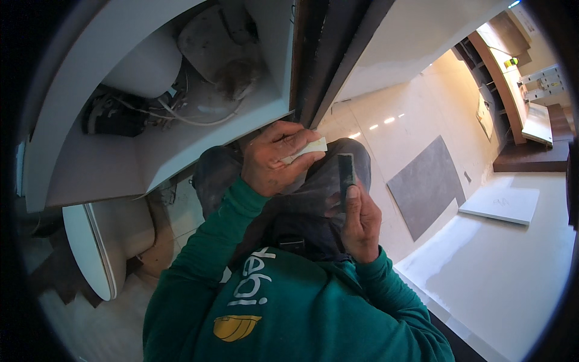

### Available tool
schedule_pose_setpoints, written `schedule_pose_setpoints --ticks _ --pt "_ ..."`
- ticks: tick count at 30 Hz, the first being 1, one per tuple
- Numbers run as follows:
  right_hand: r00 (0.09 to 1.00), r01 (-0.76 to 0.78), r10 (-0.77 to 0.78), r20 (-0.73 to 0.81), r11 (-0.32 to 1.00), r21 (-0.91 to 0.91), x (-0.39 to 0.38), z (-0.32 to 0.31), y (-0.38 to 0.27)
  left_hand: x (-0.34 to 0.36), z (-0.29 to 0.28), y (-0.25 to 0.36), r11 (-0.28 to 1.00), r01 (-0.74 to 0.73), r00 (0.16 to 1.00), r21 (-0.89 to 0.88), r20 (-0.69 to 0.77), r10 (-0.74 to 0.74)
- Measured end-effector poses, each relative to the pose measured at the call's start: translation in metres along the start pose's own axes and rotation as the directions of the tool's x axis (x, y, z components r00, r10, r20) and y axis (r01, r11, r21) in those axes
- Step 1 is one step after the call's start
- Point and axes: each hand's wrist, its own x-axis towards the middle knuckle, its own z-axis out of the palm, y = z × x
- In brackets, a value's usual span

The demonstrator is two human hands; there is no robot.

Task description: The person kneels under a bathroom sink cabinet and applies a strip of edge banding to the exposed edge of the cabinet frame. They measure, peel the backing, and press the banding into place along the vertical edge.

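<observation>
My left hand (272, 158) is closed around a small pale, cream-coloured piece (309, 149) with a straight edge, gripped between thumb and fingers. Its far end sticks out toward the right, and the palm hides the rest. To the right, my right hand (360, 224) holds a dark, narrow flat bar (346, 172) upright, thumb pressed on its face. The bar's surface looks worn and greenish-grey; I cannot make out its kind. The two held pieces are apart, both above my knees.
At the upper left, an open white cabinet (199, 142) holds hoses and a dark object (114, 114). A dark door-frame edge (322, 60) rises ahead. On the left stands a toilet (123, 241). A grey sheet (427, 187) and a white panel (503, 204) lie to the right.
</observation>
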Motion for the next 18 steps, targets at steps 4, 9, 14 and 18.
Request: schedule_pose_setpoints --ticks 4,9,14,18 --pt "0.993 0.112 -0.112 -0.021 0.994 0.008 0.006 0.002 -0.009 -0.002 0.002 0.005 1.0 0.001 0.999 0.013 0.04 -0.001" --pt "0.988 0.151 -0.151 -0.006 0.988 -0.031 0.038 0.012 -0.024 -0.008 0.011 0.016 0.996 0.053 0.997 -0.066 0.052 -0.05" --pt "0.944 0.326 -0.329 0.008 0.931 -0.165 0.041 0.015 -0.016 -0.004 0.001 0.015 0.999 0.033 0.999 0.002 0.017 -0.033" --pt "0.994 0.089 -0.084 0.073 0.994 -0.061 0.004 0.008 -0.008 0.001 -0.008 0.007 0.997 0.073 0.996 0.002 -0.048 -0.073"
